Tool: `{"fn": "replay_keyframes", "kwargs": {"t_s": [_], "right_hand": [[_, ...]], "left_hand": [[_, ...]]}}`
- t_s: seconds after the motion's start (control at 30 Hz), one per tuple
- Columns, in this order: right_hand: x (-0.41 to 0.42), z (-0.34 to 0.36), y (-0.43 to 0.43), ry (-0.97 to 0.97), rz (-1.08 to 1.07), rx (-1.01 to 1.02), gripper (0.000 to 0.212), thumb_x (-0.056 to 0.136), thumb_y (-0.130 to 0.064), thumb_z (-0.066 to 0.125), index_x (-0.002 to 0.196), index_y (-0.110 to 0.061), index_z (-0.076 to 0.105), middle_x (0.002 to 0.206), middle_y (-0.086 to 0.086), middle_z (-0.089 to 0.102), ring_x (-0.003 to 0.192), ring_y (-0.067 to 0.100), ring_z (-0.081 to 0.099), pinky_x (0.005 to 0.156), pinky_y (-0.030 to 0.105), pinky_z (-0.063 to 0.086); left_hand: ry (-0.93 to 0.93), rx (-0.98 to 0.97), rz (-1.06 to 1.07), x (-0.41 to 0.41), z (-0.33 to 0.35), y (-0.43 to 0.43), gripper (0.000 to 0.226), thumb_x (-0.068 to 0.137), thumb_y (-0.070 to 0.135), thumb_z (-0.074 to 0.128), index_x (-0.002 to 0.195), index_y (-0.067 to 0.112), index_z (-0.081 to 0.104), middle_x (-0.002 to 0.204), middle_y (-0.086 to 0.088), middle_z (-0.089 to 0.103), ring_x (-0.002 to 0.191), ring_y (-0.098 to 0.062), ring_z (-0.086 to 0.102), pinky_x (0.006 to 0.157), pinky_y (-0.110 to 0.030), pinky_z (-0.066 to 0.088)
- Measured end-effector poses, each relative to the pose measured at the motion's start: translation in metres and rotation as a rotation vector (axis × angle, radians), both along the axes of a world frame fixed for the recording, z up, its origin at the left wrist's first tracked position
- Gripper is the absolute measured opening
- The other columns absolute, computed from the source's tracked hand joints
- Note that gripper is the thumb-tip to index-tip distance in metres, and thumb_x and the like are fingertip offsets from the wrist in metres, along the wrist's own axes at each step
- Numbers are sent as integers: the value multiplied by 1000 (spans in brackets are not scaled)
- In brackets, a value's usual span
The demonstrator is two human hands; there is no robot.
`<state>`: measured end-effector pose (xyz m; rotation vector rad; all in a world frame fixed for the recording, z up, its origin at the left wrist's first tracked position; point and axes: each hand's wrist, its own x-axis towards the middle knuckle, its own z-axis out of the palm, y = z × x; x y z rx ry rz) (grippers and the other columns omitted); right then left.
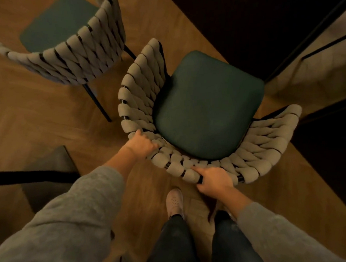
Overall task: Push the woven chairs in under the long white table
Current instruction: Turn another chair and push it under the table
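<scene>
A woven chair (pixel 207 108) with a beige braided back and dark green seat stands right below me on the wooden floor. My left hand (pixel 141 145) grips the left part of its curved backrest. My right hand (pixel 214 179) grips the backrest's lower rim near the middle. A second woven chair (pixel 76 49) of the same kind stands at the upper left, its back toward me. The pale slab with black lines (pixel 317 69) at the right edge may be the table; I cannot tell.
A dark area (pixel 252 19) fills the upper right beyond the floor's edge. A grey piece of furniture with a black bar (pixel 38 173) sits at the left. My legs and one light shoe (pixel 174 202) stand just behind the chair.
</scene>
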<state>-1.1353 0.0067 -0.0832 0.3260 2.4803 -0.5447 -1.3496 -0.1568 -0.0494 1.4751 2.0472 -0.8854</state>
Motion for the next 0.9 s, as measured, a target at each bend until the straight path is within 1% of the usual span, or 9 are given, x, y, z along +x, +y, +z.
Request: {"fn": "replay_keyframes", "kwargs": {"t_s": [0.1, 0.27, 0.37, 0.47, 0.6, 0.7, 0.83, 0.9], "right_hand": [[4, -1, 24, -8, 30, 26, 58, 86, -41, 56, 142, -44, 40, 117, -4, 68, 103, 19, 64, 87, 33, 52], [10, 1, 84, -1, 117, 87, 58, 85, -42, 57, 140, -46, 43, 117, -9, 68, 104, 15, 64, 85, 29, 49], [17, 2, 111, 20, 179, 85, 56, 85, -43, 58, 139, -47, 45, 119, -11, 68, 107, 14, 63, 89, 29, 48], [26, 1, 130, 42, 236, 56, 54, 86, -41, 60, 138, -45, 47, 116, -10, 69, 106, 14, 64, 88, 30, 50], [45, -4, 157, 60, 357, 43, 56, 85, -39, 61, 138, -43, 46, 115, -9, 69, 104, 14, 65, 84, 29, 51], [67, -4, 184, 74, 477, 47, 57, 84, -40, 60, 140, -43, 45, 113, -7, 69, 102, 16, 65, 81, 28, 51], [100, -3, 218, 62, 589, 49, 57, 84, -39, 61, 138, -44, 46, 111, -7, 70, 101, 16, 65, 84, 30, 51], [113, -2, 233, 37, 657, 54, 56, 84, -39, 62, 137, -44, 46, 111, -8, 70, 101, 16, 65, 85, 31, 51]], "left_hand": [[-2, 62, 48, 11, -2, 11, 41, 97, 24, 52, 137, 25, 45, 122, -4, 60, 116, -27, 53, 98, -46, 34], [-38, 133, 193, 39, -4, 42, 43, 97, 26, 53, 139, 25, 44, 130, -4, 57, 122, -28, 50, 103, -49, 32], [-24, 143, 256, 61, -4, 56, 43, 98, 27, 52, 139, 26, 44, 129, -3, 58, 122, -28, 50, 103, -48, 32], [-13, 159, 327, 85, -3, 66, 42, 98, 26, 51, 139, 26, 44, 127, -3, 59, 122, -28, 50, 104, -47, 31], [-18, 161, 439, 127, -1, 79, 41, 94, 28, 55, 134, 27, 46, 119, -3, 61, 118, -26, 50, 101, -46, 30], [-20, 201, 538, 173, -4, 91, 40, 92, 27, 57, 131, 28, 48, 114, -1, 62, 114, -25, 52, 97, -45, 32], [-27, 227, 679, 241, -9, 110, 34, 92, 26, 55, 126, 28, 52, 111, 0, 63, 112, -25, 53, 99, -46, 32], [-30, 217, 762, 277, -10, 121, 33, 93, 26, 54, 126, 27, 53, 114, -1, 63, 114, -25, 53, 102, -47, 31]]}}
